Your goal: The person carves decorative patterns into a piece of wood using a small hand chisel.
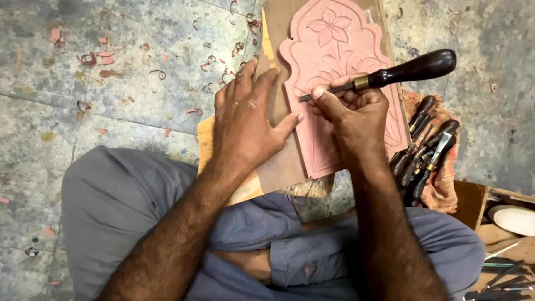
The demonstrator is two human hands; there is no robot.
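Note:
A pink carved panel [340,50] with a flower and leaf relief lies on a brown board [278,167] in front of my crossed legs. My right hand [354,114] is shut on a chisel [401,71] with a dark wooden handle and brass ferrule; its metal tip touches the panel's left part. My left hand [248,120] lies flat with spread fingers on the board, its thumb pressing the panel's left edge.
Several dark-handled carving tools [423,150] lie on a checked cloth [443,184] to the right. A wooden box [501,239] with more tools sits at lower right. Pink shavings [89,58] are scattered over the grey stone floor.

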